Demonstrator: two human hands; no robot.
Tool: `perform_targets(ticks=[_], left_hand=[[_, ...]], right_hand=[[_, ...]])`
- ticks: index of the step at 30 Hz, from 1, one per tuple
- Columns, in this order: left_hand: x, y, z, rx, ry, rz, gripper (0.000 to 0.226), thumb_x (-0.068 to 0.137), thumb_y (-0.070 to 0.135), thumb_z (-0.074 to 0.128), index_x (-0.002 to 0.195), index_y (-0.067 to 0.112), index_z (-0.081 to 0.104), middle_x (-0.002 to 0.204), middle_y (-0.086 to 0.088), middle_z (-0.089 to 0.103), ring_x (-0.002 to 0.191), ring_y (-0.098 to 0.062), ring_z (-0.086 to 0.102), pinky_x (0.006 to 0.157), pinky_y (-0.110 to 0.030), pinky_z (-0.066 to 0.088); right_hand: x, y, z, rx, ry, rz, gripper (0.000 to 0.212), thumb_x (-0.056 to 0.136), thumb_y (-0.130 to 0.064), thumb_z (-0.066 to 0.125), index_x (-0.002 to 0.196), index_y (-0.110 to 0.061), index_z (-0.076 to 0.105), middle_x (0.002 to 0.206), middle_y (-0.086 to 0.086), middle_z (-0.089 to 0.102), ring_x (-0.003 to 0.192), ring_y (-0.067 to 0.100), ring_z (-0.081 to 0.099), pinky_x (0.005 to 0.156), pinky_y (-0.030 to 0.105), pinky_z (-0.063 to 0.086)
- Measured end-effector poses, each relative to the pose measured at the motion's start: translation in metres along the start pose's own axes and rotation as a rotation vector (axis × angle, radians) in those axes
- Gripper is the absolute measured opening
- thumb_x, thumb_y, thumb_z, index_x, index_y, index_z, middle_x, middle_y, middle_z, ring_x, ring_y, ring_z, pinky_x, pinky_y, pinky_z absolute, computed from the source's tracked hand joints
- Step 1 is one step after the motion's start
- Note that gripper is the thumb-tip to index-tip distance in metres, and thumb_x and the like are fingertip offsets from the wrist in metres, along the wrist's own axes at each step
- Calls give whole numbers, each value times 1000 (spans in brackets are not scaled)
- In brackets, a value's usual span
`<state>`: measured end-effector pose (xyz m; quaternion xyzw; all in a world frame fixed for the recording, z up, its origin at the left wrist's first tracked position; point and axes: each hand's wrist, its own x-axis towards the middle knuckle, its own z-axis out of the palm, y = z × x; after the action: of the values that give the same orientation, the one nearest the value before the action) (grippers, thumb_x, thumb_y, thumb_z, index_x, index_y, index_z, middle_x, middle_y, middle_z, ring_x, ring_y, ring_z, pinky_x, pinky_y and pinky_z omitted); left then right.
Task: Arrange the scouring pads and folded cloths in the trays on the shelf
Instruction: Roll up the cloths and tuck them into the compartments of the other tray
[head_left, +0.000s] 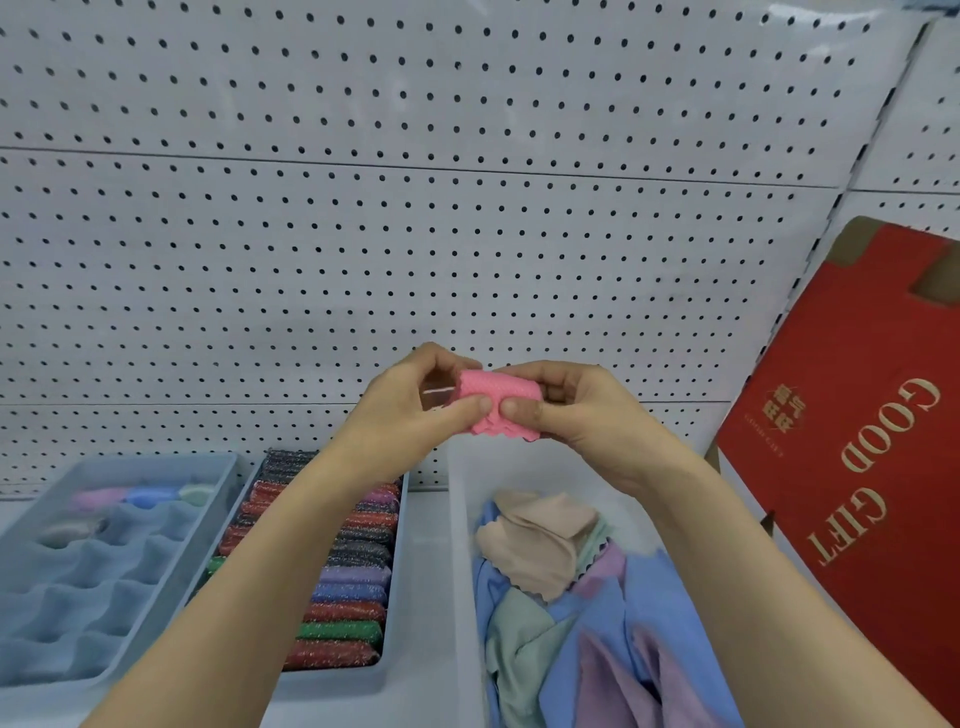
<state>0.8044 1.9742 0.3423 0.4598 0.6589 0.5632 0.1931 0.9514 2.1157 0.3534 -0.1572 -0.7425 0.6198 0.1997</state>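
White pegboard wall (467, 208) behind and above both hands, dotted with rows of dark holes and crossed by thin horizontal seams. Pale shelf surface (426, 571) below the hands, bare in a narrow strip between two containers. Below and far left of the left hand, a grey-blue compartment tray (156, 460) with a few rolled cloths (140, 496) in its far cells, blurred. Directly under the left forearm, a second grey-blue tray (397, 597) packed with glittery scouring pads (353, 571) in red, green, purple, blue and dark grey, set on edge in close rows. Below the right hand and between the two forearms, a white bin (462, 545) holding loose cloths (571, 623) in beige, blue, mint and lilac, rumpled and overlapping. To the right of the right hand, a red carton (857, 441) leaning against the wall, lettered "GOOD GIFT" upside down. Both bare forearms raised from the lower corners and converging at centre, above the far end of the white bin. Small pink cloth (493, 395) held in the air between the hands, folded or rolled into a compact bundle with a scalloped edge at the bottom. Left hand (410, 410) pinching its left side, thumb in front, fingers curled behind. Right hand (587, 415) pinching its right side likewise, the two thumb tips nearly touching on the near face.
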Motion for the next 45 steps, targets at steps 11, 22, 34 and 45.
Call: perform_targets(ticks=[11,22,34,45], left_hand=[[1,11,20,-163,-33,-28,26,86,2,70,111,3,65,93,-6,75,83,-14,71,73,-22,57],[5,12,43,-219,62,-111,37,83,25,73,114,10,62,102,-9,73,88,-15,70,71,-24,55],[-1,9,66,-299,313,-44,21,91,6,67,110,13,61,84,-8,64,50,-17,58,45,-26,46],[9,-15,-1,-589,150,17,15,96,7,57,109,12,65,99,-8,65,77,-15,61,64,-26,52]], right_hand=[[-7,0,-17,270,-31,22,48,69,-12,77,115,-4,66,96,14,73,84,23,70,80,30,58],[-9,13,-18,214,59,57,24,91,-14,68,109,1,62,94,15,73,81,22,71,72,32,59],[-1,23,-19,409,37,31,25,91,-4,65,113,-16,66,79,2,68,56,11,57,60,24,52],[35,8,31,511,-29,-26,22,90,1,58,105,-13,66,95,6,65,78,13,60,69,23,49]])
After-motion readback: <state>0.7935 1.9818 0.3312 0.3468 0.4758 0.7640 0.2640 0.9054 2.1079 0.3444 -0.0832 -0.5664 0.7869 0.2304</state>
